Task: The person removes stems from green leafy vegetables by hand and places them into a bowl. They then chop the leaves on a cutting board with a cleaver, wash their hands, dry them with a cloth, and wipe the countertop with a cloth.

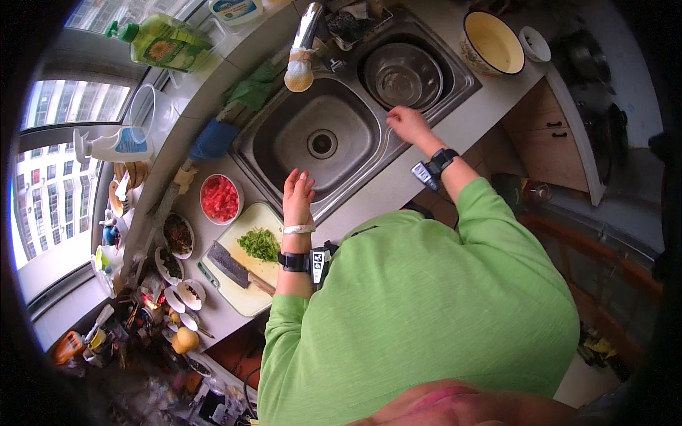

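My left hand (299,193) is raised over the near-left rim of the stainless steel sink (367,165), fingers loosely bent and slightly apart, holding nothing. My right hand (409,125) hovers by the near end of the divider between the two basins. Its fingers are curled, and the palm side is hidden. Bare metal and a drain (322,144) show in the larger basin. In the smaller one sits a metal bowl (403,77). Left of my left wrist, a cutting board (250,303) bears chopped greens (259,244) and a cleaver (229,264).
A faucet (305,48) overhangs the larger basin. Diced red food fills a white bowl (221,199) beside the board. Several small dishes line the counter's left, near an orange fruit (186,338). An enamel basin (493,42) stands right of the sink. Bottles, including green dish soap (168,45), line the windowsill.
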Available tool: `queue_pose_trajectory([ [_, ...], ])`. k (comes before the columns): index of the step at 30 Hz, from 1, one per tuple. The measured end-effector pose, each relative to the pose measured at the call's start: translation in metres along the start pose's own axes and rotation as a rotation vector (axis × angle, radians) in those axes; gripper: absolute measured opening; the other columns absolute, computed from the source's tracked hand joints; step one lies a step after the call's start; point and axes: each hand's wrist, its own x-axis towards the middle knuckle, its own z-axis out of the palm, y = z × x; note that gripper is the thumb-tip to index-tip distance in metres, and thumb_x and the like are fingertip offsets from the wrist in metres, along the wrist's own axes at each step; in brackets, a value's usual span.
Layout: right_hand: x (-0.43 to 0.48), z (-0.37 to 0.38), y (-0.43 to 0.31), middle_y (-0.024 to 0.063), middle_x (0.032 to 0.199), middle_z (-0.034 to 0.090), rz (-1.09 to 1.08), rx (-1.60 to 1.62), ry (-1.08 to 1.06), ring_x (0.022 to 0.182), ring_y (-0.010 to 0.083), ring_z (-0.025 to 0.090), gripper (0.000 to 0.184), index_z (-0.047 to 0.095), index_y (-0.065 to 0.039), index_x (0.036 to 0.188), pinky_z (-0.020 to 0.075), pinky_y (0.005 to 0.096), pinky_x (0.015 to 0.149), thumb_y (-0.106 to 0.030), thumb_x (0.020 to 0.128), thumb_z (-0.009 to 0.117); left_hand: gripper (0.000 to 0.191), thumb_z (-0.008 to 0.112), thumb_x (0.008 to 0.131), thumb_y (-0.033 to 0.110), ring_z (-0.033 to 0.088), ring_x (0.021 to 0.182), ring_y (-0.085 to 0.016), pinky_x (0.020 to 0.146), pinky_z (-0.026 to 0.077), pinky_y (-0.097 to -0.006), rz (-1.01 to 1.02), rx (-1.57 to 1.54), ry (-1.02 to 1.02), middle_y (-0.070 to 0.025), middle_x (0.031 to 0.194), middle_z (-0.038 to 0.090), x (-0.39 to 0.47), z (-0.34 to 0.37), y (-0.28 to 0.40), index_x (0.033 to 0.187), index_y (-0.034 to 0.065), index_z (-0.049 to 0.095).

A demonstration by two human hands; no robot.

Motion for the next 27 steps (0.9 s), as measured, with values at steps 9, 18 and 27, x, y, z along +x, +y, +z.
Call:
queue_pose_trajectory([
  [9,0.074,-0.011,-0.056,0.0122,0.121,0.060,-0.457,0.405,0.034,0.089,0.0224,0.069,0.041,0.057,-0.003,0.128,0.0540,0.0343,0.080,-0.017,0.090,0.066,0.056,0.050,0.102,0.046,0.054,0.125,-0.028,0.100,0.044,-0.0379,-0.044,-0.294,0.011,-0.0137,0.141,0.053,0.020,0.062,0.007,0.144,0.0096,0.044],
  [18,0.116,-0.012,-0.099,0.0151,0.130,0.055,-0.425,0.173,-0.126,0.106,0.0332,0.063,0.048,0.054,-0.009,0.133,0.0517,0.0442,0.090,-0.022,0.087,0.062,0.053,0.039,0.104,0.046,0.043,0.135,-0.040,0.110,0.038,-0.0511,0.111,-0.841,-0.208,-0.0230,0.148,0.043,0.081,0.132,0.062,0.139,0.0066,0.045],
  [27,0.102,-0.001,-0.095,0.0174,0.140,0.045,-0.406,0.235,0.081,0.123,0.0377,0.052,0.055,0.049,-0.008,0.136,0.0484,0.0477,0.098,-0.022,0.086,0.065,0.053,0.034,0.105,0.043,0.040,0.139,-0.040,0.112,0.036,-0.0527,0.063,-0.838,-0.147,-0.0235,0.150,0.041,0.098,0.128,0.068,0.141,0.0043,0.044],
])
